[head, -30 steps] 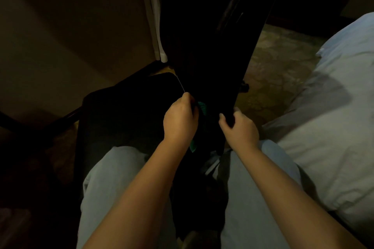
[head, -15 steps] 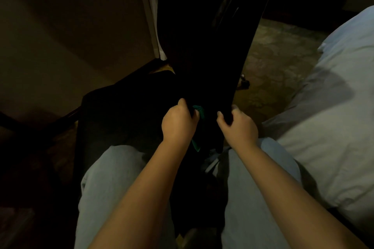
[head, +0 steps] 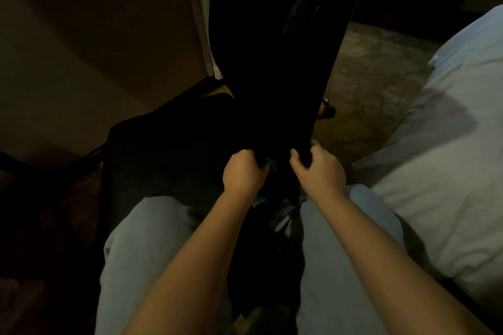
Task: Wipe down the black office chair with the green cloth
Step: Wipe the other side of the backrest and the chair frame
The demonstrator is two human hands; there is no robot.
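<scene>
1. The left hand is closed in a fist around the green cloth, with its knuckles against the lower part of the black office chair.
2. Only two small teal patches of the cloth show. One is at the fingertips, between the two hands, and the other is just below the heel of the hand. The rest is hidden inside the grip.
3. The right hand is curled around the near right edge of the chair's dark upright panel, thumb on one side and fingers wrapped over the other.
4. The two hands sit close together, side by side, with a narrow strip of the dark panel between them.
5. The chair's tall upright part rises from the hands towards the far centre. It is very dark, so little detail can be made out.
6. The chair's seat spreads to the left of the hands.
7. Knees in light jeans fill the near edge, one under each forearm.
8. A bed with pale bedding lies to the right.
9. A patterned floor shows beyond the chair on the far right.
10. A plain wall stands to the far left.
</scene>
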